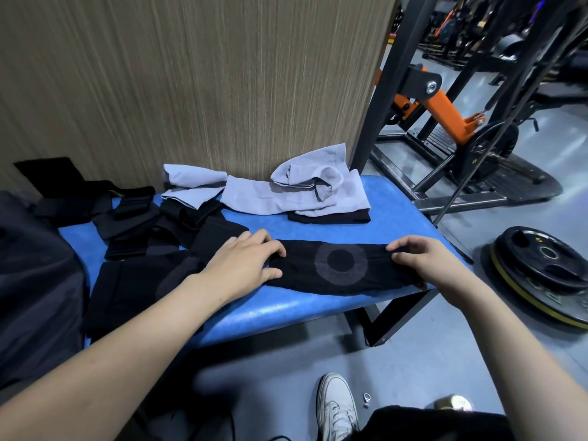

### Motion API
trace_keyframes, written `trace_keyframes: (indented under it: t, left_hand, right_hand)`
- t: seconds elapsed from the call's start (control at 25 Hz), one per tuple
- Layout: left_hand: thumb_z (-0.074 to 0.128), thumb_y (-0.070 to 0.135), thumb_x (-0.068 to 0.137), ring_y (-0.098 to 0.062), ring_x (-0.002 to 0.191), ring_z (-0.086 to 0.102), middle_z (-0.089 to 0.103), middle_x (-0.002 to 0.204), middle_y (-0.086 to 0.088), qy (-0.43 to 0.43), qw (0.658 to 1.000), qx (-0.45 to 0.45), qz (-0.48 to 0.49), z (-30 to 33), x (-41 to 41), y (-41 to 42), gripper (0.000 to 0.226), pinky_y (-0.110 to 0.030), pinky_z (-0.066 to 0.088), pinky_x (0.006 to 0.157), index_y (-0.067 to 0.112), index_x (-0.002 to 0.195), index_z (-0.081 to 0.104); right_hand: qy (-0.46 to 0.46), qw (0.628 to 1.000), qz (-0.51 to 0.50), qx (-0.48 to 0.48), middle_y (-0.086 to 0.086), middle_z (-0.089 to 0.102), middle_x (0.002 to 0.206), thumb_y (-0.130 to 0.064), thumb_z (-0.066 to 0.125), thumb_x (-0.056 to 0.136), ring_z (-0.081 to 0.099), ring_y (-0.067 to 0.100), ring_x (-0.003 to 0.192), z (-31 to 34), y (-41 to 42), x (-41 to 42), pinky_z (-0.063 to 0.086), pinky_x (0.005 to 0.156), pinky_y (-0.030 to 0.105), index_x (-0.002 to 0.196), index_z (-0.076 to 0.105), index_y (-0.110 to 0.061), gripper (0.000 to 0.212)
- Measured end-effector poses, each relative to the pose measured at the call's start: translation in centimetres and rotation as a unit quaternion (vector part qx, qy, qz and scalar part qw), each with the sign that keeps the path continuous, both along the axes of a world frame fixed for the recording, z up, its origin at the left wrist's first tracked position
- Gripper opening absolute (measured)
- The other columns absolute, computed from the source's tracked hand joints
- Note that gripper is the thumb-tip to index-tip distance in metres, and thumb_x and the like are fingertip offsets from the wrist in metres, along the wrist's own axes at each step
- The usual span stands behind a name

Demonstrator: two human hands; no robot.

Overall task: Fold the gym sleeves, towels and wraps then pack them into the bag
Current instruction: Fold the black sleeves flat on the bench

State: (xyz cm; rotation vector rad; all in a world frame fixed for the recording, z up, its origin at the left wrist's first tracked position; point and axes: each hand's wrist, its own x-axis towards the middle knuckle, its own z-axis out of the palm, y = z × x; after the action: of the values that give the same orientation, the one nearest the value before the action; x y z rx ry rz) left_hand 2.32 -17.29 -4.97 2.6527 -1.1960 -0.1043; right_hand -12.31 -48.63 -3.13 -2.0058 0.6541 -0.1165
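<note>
A black gym sleeve (343, 281) with a grey ring mark lies stretched flat across the near side of the blue bench (280, 313). My left hand (245, 262) rests flat on the sleeve's left end, fingers straight. My right hand (423, 259) pinches the sleeve's right end between thumb and fingers. Light grey towels (286, 189) lie crumpled at the bench's far side. Several black wraps (143, 218) and another black sleeve (136, 288) lie to the left. A dark bag (35, 281) stands at the far left.
A wood-grain wall (191, 74) rises behind the bench. A black and orange gym machine (445, 116) stands to the right. Weight plates (541, 275) lie stacked on the grey floor at right. My white shoe (337, 405) is below the bench.
</note>
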Motion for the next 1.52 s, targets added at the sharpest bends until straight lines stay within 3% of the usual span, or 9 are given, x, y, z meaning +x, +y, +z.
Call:
trace_keyframes:
  t: [0.12, 0.28, 0.44, 0.72, 0.96, 1.12, 1.2, 1.4, 1.52]
  left_hand:
    - [0.056, 0.052, 0.094, -0.012, 0.106, 0.04, 0.044, 0.12, 0.014, -0.002, 1.0, 0.001, 0.0, -0.1, 0.1, 0.0, 0.037, -0.031, 0.035, 0.1, 0.04, 0.128, 0.05]
    - [0.056, 0.052, 0.094, -0.012, 0.107, 0.04, 0.044, 0.121, 0.014, -0.002, 1.0, 0.0, 0.0, -0.1, 0.1, 0.0, 0.037, -0.031, 0.035, 0.1, 0.041, 0.128, 0.049]
    - [0.057, 0.052, 0.093, -0.012, 0.107, 0.04, 0.044, 0.12, 0.014, -0.002, 1.0, 0.0, 0.001, -0.1, 0.2, 0.0, 0.036, -0.03, 0.034, 0.099, 0.041, 0.127, 0.05]
    - [0.056, 0.052, 0.093, -0.013, 0.108, 0.041, 0.045, 0.121, 0.014, -0.004, 1.0, 0.0, 0.001, -0.1, 0.1, 0.1, 0.037, -0.031, 0.035, 0.1, 0.041, 0.127, 0.05]
    - [0.055, 0.053, 0.093, -0.012, 0.11, 0.041, 0.044, 0.122, 0.014, -0.001, 1.0, 0.004, 0.001, -0.2, 0.2, 0.1, 0.038, -0.032, 0.035, 0.101, 0.042, 0.129, 0.049]
    - [0.054, 0.055, 0.093, -0.012, 0.111, 0.041, 0.044, 0.123, 0.015, 0.001, 1.0, 0.005, 0.001, -0.2, 0.3, 0.1, 0.039, -0.032, 0.034, 0.102, 0.044, 0.13, 0.049]
    - [0.054, 0.055, 0.093, -0.011, 0.109, 0.04, 0.043, 0.123, 0.016, 0.003, 1.0, 0.005, 0.0, -0.2, 0.3, 0.1, 0.039, -0.032, 0.035, 0.102, 0.044, 0.13, 0.049]
    - [0.054, 0.053, 0.094, -0.01, 0.108, 0.039, 0.043, 0.123, 0.016, 0.007, 1.0, -0.002, -0.001, -0.1, 0.2, 0.1, 0.038, -0.031, 0.035, 0.101, 0.043, 0.13, 0.049]
    - [0.055, 0.052, 0.094, -0.01, 0.109, 0.039, 0.042, 0.12, 0.015, 0.01, 1.0, -0.009, 0.001, -0.1, 0.2, 0.0, 0.038, -0.03, 0.034, 0.102, 0.042, 0.13, 0.049]
  right_hand:
    - [-0.011, 0.999, 0.002, -0.038, 0.026, 0.065, 0.098, -0.006, 0.069, 0.089, 0.057, 0.023, 0.07, 0.1, 0.3, 0.0, 0.052, 0.063, 0.047, 0.093, 0.07, -0.017, 0.012]
    - [0.002, 0.998, 0.037, 0.041, 0.029, 0.059, 0.102, -0.001, 0.069, 0.088, 0.059, 0.024, 0.077, 0.6, 0.2, -0.5, 0.051, 0.059, 0.037, 0.1, 0.07, -0.014, 0.017]
    - [0.027, 0.989, 0.081, 0.119, 0.015, 0.053, 0.094, 0.001, 0.068, 0.088, 0.049, 0.027, 0.074, 0.4, -0.2, -0.9, 0.048, 0.054, 0.036, 0.103, 0.07, -0.013, 0.02]
    - [0.026, 0.997, 0.04, 0.055, 0.01, 0.049, 0.083, -0.001, 0.062, 0.092, 0.043, 0.019, 0.063, 0.5, 0.2, -0.4, 0.041, 0.044, 0.03, 0.101, 0.069, -0.014, 0.017]
    - [0.002, 0.999, 0.023, 0.023, 0.013, 0.055, 0.089, -0.001, 0.064, 0.091, 0.045, 0.022, 0.063, 0.4, 0.2, -0.3, 0.04, 0.042, 0.029, 0.099, 0.066, -0.012, 0.014]
    - [0.017, 0.999, 0.01, -0.036, 0.014, 0.057, 0.092, -0.002, 0.066, 0.089, 0.048, 0.019, 0.053, 0.2, -0.1, -0.3, 0.042, 0.041, 0.028, 0.097, 0.067, -0.013, 0.013]
    - [0.024, 0.999, 0.023, -0.02, 0.013, 0.051, 0.086, 0.0, 0.067, 0.088, 0.047, 0.015, 0.049, 0.3, -0.2, -0.4, 0.043, 0.043, 0.028, 0.097, 0.069, -0.013, 0.016]
    - [-0.038, 0.995, 0.056, 0.067, 0.016, 0.051, 0.088, 0.003, 0.063, 0.09, 0.051, 0.026, 0.069, 1.2, 0.6, -0.3, 0.046, 0.055, 0.034, 0.093, 0.072, -0.015, 0.02]
    - [-0.072, 0.991, 0.072, 0.087, 0.015, 0.054, 0.09, 0.006, 0.061, 0.09, 0.053, 0.028, 0.065, 2.0, 2.4, 0.3, 0.047, 0.054, 0.037, 0.094, 0.071, -0.011, 0.019]
